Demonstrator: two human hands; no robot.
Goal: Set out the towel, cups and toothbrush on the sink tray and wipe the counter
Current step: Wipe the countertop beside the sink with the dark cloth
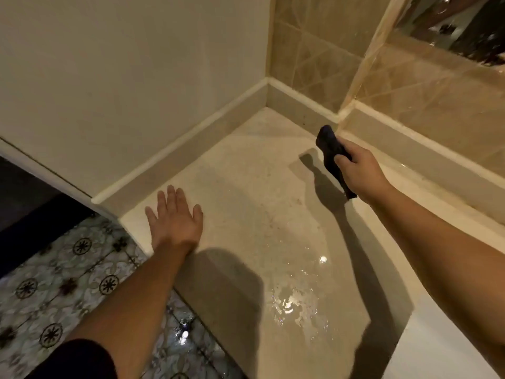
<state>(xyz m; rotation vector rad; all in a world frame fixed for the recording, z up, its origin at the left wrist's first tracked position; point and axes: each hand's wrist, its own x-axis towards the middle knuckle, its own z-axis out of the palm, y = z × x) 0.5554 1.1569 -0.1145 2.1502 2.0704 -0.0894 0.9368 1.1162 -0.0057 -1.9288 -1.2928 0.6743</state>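
Cloth (332,157), dark, clenched in right hand (358,170), held above counter (246,187) near back corner. Water patch (292,299) toward near edge, below and behind that hand. Left hand (175,220) released, flat on counter's left edge.

Single head view, wide-angle, worn on the person, looking forward and steeply down. Close range: both forearms enter from the bottom edge and reach up into the frame. Bench (246,187) fills the centre, seen from its near edge toward the back corner where two walls meet. Patterned floor (54,283) shows at lower left, past the bench's left edge. Mirror (464,26) clipped at top right. Straight lines bow toward the frame edges. No second view to share anything with.
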